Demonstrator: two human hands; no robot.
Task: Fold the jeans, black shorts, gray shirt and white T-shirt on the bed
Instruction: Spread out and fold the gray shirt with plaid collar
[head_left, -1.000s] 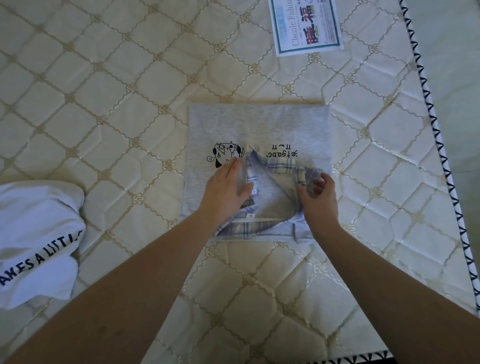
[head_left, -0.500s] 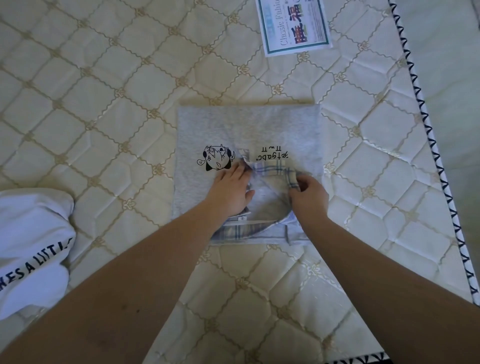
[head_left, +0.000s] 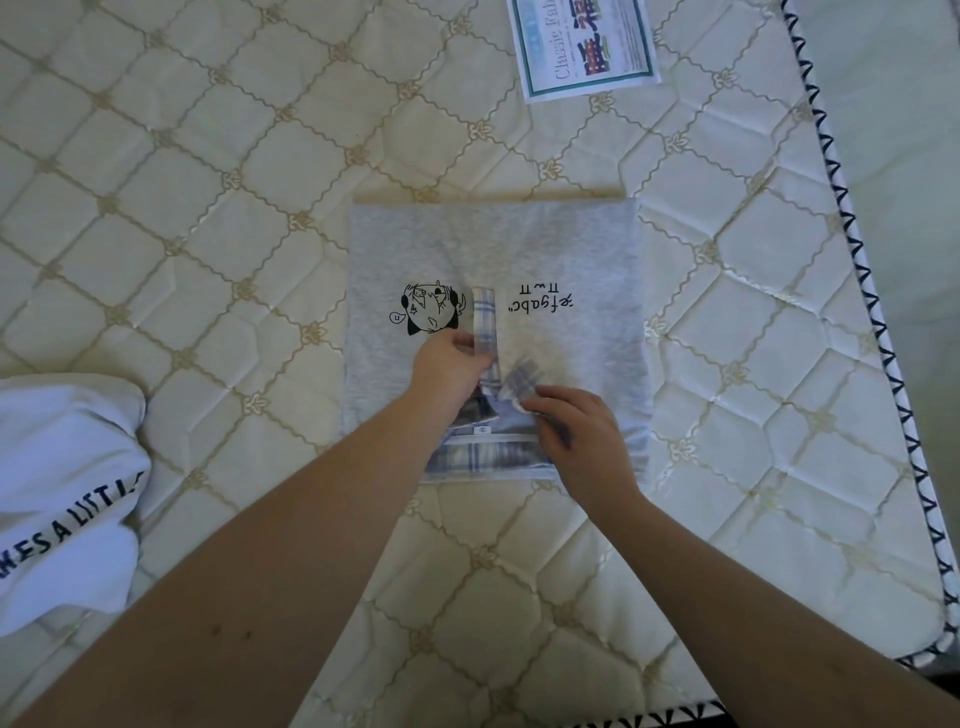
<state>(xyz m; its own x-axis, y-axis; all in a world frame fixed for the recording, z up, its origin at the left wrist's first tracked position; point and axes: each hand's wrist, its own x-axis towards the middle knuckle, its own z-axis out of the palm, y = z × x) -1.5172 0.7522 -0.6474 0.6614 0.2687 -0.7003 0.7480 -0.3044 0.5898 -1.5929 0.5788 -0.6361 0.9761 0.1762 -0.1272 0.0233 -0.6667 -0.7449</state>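
Covering the bed, quilted mattress (head_left: 218, 218), label (head_left: 587, 47)

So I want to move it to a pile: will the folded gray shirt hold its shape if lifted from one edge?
Probably not. The gray shirt looks like soft knit lying flat on the mattress, so it would likely droop and unfold. Its plaid collar already flexes under the left hand, so it should be light and floppy.

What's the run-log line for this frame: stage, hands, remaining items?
stage: straightening plaid collar on folded gray shirt | left hand: pinching collar | right hand: pinching collar | white T-shirt: unfolded, bed left
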